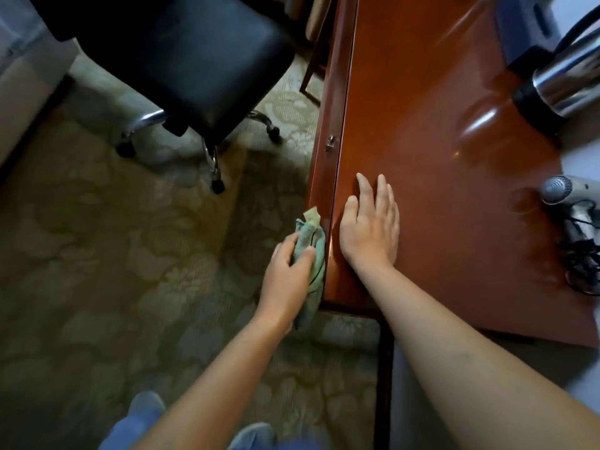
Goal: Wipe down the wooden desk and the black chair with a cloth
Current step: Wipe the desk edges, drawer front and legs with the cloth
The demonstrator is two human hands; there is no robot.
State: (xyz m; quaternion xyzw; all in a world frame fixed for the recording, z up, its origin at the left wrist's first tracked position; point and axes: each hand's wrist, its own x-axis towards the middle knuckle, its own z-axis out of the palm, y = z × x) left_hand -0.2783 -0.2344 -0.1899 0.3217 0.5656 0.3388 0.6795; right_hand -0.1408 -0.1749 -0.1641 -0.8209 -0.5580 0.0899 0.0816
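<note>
The glossy reddish wooden desk [438,141] fills the right half of the head view. My left hand [287,274] grips a bunched green cloth [313,251] and presses it against the desk's front face, near the corner. My right hand [370,228] lies flat on the desk top beside that edge, fingers spread, holding nothing. The black chair [181,56] with a padded seat stands at the upper left on a chrome wheeled base, apart from both hands.
A steel kettle [565,86] and a hair dryer [568,188] with a tangled black cord [584,254] sit at the desk's right side. A small metal drawer lock [330,142] is on the desk front. Patterned carpet [113,254] covers the floor. My feet show at the bottom.
</note>
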